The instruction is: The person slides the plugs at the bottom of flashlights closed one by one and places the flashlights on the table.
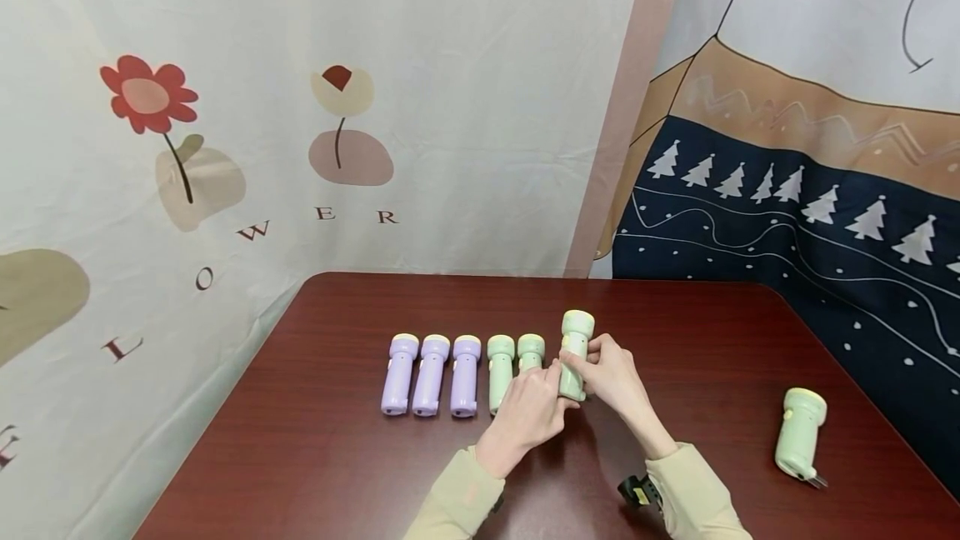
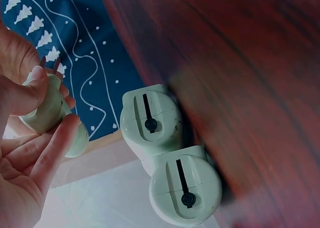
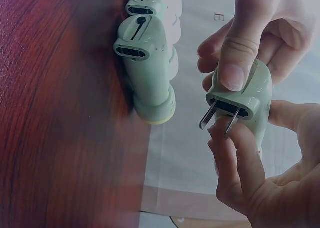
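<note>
Both hands hold one pale green flashlight (image 1: 576, 343), tilted up off the table near its middle. My right hand (image 1: 617, 375) grips the body from the right, thumb across its front. At the lower end, my left hand (image 1: 529, 408) pinches the base, its thumb (image 3: 233, 76) pressed on the end face beside the plug. Two metal prongs (image 3: 233, 124) stick out of that base in the right wrist view. Beside the left hand stand two more green flashlights (image 2: 150, 120), their end sliders showing; the hand partly covers them in the head view.
Three purple flashlights (image 1: 430, 375) line up left of the green ones on the dark red table (image 1: 315, 457). Another green flashlight (image 1: 801, 433) with prongs out lies at the right. A printed curtain (image 1: 480, 107) hangs behind the table's far edge.
</note>
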Available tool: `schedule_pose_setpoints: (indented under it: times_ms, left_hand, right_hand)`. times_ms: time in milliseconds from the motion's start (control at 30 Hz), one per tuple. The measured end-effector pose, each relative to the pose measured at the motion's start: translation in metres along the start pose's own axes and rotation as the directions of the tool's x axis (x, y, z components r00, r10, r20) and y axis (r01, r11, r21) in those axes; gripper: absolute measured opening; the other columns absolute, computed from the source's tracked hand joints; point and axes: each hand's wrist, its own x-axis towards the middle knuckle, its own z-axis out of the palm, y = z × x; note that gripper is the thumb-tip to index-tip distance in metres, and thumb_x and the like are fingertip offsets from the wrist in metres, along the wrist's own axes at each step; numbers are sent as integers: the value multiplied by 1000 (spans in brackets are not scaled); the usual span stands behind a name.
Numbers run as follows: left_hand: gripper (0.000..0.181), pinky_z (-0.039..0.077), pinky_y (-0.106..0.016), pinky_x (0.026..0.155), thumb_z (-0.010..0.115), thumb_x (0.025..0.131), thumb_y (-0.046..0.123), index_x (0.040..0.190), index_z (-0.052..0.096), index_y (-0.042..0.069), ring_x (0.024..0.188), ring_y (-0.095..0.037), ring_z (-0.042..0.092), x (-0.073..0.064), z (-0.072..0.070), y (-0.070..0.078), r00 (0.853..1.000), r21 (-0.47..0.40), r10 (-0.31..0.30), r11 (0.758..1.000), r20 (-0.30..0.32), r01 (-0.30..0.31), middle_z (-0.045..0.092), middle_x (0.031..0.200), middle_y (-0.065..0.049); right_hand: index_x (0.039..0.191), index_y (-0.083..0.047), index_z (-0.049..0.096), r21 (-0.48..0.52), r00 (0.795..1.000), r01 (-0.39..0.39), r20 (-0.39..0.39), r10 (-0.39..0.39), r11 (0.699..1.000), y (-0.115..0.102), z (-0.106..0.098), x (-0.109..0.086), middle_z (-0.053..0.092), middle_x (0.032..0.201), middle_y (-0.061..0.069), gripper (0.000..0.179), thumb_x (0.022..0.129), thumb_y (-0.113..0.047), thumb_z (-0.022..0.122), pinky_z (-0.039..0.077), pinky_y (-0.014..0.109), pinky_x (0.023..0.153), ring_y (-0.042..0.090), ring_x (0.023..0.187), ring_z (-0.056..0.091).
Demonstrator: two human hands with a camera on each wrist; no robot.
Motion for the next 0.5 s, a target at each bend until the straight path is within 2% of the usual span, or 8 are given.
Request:
schedule_pose_setpoints:
  times_ms: [500]
  left_hand:
    - [50,50,-25,57,76,74,28,108,62,-6,65,-17,63,-1,3,0,1000,16,3,1000,13,-4,68,73,-6]
  right_hand:
    - [101,4,53,-6,1000,-3,4,3,1000,-1,1,-1,70,90,18,42,85,-32,68,51,26,52,11,59,64]
